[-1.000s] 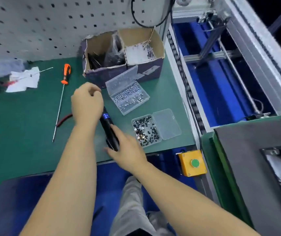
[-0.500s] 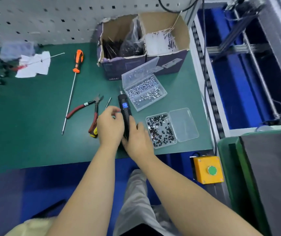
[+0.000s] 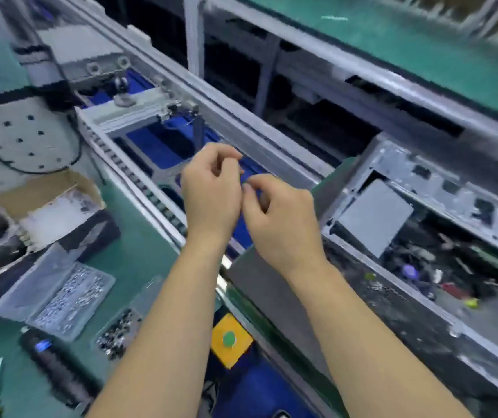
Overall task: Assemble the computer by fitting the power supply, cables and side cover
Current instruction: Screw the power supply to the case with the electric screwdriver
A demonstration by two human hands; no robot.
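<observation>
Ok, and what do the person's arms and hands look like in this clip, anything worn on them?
Both forearms are bare up to the bottom frame edge, with no sleeves in view. The left hand and right hand wear no gloves, and no watch, ring or wrist strap shows. The picture is too blurred to tell finer marks.

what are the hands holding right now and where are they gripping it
It cannot be told. The left hand and right hand have curled fingertips meeting as if pinching something tiny, but the blur hides any object. The electric screwdriver lies on the mat.

Two hands (image 3: 211,188), two screw boxes (image 3: 60,294), one electric screwdriver (image 3: 51,360), one computer case (image 3: 422,236).
</observation>
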